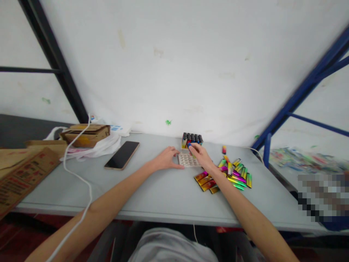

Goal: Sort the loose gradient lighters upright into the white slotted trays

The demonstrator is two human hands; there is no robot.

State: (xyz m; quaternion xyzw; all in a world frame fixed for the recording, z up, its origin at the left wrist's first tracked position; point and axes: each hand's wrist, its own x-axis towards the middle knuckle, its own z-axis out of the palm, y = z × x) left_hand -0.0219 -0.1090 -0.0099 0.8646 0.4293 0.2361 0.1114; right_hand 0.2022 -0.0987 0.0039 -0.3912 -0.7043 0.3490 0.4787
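The two hands are apart, one at each end of a small pale tray (188, 160) with rows of hollows, flat on the grey table (152, 198). The left hand (168, 159) is spread, thumb and fingers wide around the tray's left end, the thumb tip at its near edge. The right hand (200, 153), over the tray's right part, has its fingers pinched on a small blue-ended piece (189, 145). Just beyond that hand stands a block of black-topped pieces (192, 139) in rows. To its right, and nearer me than the hand, shiny coloured pieces (240, 175) lie heaped, partly behind the right forearm; one red-and-yellow piece (224, 149) stands alone beyond them. Well left of the left hand lies a dark phone (122, 155), with a cardboard box (94, 135) past it.
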